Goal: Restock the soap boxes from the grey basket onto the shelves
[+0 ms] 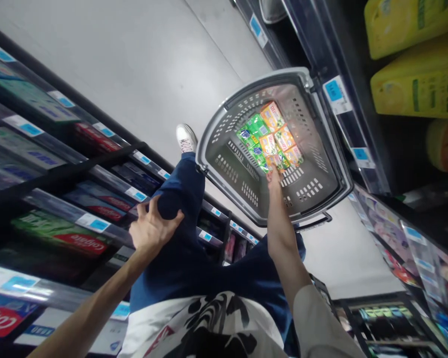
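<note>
The view is tilted in a shop aisle. My left hand point(151, 227) rests with spread fingers on my knee in blue trousers point(179, 199) and holds nothing. My right hand point(273, 176) reaches into a grey plastic shopping basket point(321, 169) on the floor. Its fingertips are at the edge of several small orange and green packs point(269, 136) lying in the basket's bottom. The fingers point away from the camera, so I cannot see whether they grip a pack.
Dark shelves with toothpaste boxes point(78, 238) and blue price tags run along the left. On the right, shelves hold large yellow packs point(418, 89) and other goods. My white shoe point(186, 138) stands on the grey floor point(134, 59) beside the basket.
</note>
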The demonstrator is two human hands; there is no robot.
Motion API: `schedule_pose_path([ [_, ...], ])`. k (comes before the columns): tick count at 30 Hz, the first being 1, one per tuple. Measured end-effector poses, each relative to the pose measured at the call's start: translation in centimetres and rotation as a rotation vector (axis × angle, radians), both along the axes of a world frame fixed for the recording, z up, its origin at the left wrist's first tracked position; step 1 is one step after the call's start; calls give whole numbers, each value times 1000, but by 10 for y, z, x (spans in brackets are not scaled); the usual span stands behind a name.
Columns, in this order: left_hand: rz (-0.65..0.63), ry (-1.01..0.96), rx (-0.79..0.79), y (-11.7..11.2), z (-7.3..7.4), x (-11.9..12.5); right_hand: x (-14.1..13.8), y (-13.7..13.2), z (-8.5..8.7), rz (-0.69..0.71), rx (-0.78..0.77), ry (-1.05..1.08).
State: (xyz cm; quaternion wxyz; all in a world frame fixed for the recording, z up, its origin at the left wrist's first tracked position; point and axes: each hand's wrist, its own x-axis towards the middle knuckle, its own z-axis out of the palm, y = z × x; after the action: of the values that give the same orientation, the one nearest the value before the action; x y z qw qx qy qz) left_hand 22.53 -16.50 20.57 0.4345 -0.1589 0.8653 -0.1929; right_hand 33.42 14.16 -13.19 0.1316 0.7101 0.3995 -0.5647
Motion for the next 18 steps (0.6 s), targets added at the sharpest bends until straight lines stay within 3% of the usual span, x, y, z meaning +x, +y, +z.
schedule_pose_path([
  [3, -25, 15, 33, -6, -3, 8, -8, 3, 21, 18, -24, -45],
  [6, -20, 21, 82, -6, -6, 19, -10, -1, 76, 49, -112, 15],
  [9, 21, -29, 138, 1, -3, 30, -4, -15, 165, 79, -202, 140],
  [12, 41, -142, 251, 10, 17, 39, 6, -27, 270, 139, -245, 256],
  [15, 114, -238, 403, 24, 58, 40, 10, -25, 375, 268, -258, 371],
  [18, 194, -235, 639, 54, 118, 34, 6, -10, 468, 445, -188, 479],
])
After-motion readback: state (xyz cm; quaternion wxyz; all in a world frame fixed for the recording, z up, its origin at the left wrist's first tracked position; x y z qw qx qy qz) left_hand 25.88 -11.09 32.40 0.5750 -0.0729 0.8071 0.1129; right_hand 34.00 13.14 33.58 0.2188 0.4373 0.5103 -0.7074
